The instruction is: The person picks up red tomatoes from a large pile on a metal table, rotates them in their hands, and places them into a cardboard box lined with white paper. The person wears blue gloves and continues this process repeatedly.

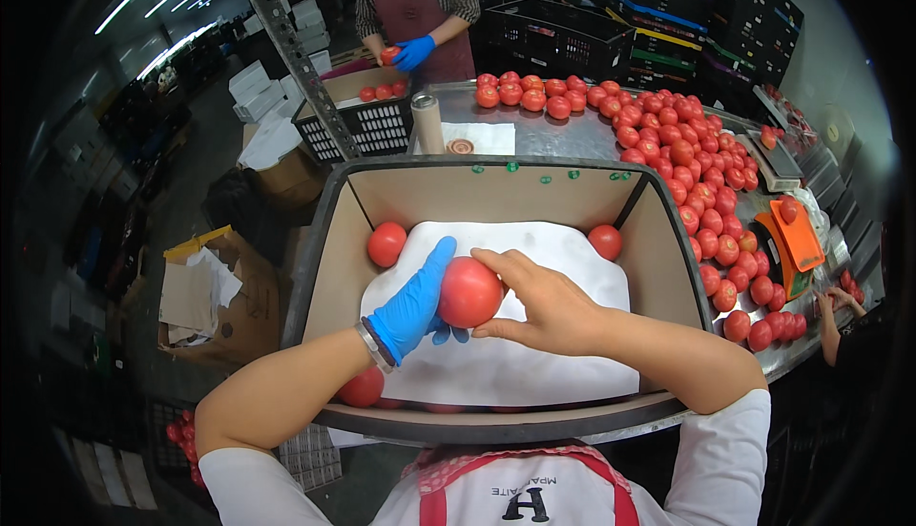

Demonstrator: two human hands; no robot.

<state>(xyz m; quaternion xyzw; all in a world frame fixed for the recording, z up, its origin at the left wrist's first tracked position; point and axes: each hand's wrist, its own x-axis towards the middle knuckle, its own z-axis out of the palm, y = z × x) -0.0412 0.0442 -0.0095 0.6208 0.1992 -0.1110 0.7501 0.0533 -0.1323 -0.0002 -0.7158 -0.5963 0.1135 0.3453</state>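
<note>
A large red tomato [470,292] is held between my two hands above a lined crate [501,426]. My left hand [411,307], in a blue glove, cups its left side and underside. Bare fingers and thumb of my right hand [551,304] touch its right side. Below lies a white paper sheet [515,376] over the crate's contents. Tomatoes show at the sheet's edges: one at the back left [386,244], one at the back right [605,242], one at the front left [361,387]. Small green stickers [512,166] dot the crate's far inner wall.
Many tomatoes [680,154] cover the metal table [565,141] behind and right of the crate. A beige bottle [427,123] stands beyond the rim, an orange scale [796,236] at right. A co-worker [418,10] handles a tomato across. A cardboard box [243,311] sits at left.
</note>
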